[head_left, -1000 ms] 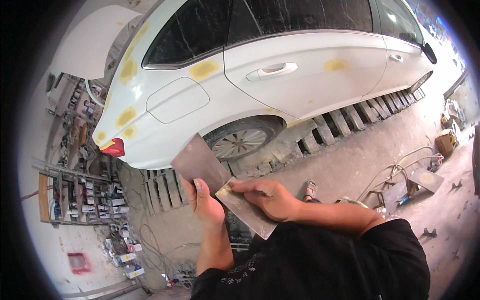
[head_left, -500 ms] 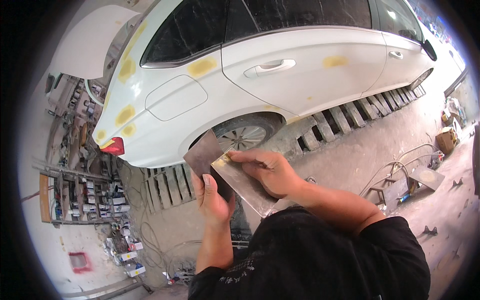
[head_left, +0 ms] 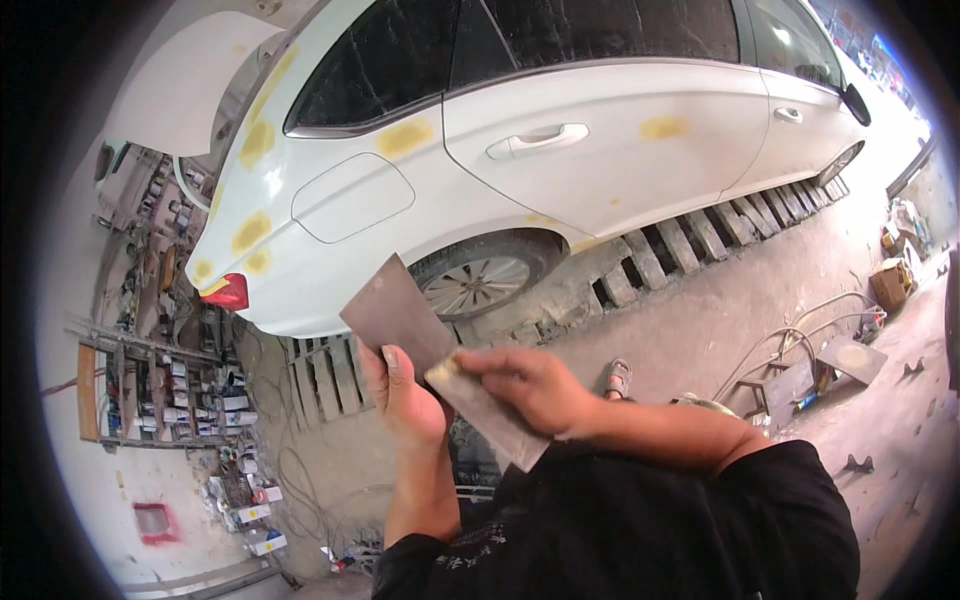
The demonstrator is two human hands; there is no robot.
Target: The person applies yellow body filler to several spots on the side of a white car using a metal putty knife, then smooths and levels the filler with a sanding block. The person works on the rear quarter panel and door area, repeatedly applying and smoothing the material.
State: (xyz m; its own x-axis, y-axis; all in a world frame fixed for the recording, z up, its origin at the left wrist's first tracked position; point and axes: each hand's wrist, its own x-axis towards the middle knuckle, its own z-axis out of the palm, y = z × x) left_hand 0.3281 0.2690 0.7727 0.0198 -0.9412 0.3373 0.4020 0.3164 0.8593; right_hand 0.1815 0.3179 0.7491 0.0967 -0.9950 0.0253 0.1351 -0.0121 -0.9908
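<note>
My left hand (head_left: pixel 405 395) grips a flat, dark brown-grey rectangular sheet (head_left: pixel 397 308), its thumb on the face and the far corner pointing up and left. The fingers behind the sheet are mostly hidden. In my right hand (head_left: pixel 530 388) is a grey rectangular plate (head_left: pixel 495 415) with yellow smears at its upper end, where thumb and fingers pinch it. That end meets or overlaps the sheet's lower part; whether they touch I cannot tell. Beyond both hands stands a white car (head_left: pixel 600 130) with yellow patches (head_left: pixel 405 136) on its side. Neither hand is on the car.
The car's rear wheel (head_left: pixel 475 285) is just past the sheet. Slatted pallets (head_left: pixel 650 255) lie along the car. Shelves of cans and tools (head_left: pixel 175 385) stand at left. Hoses (head_left: pixel 780 330) and a cardboard box (head_left: pixel 888 285) are on the right. A sandalled foot (head_left: pixel 619 378) shows by my right forearm.
The sheet and my left hand have shifted left. My right hand has moved slightly lower with the plate, which now slants differently. More of the rear wheel and the sandalled foot show.
</note>
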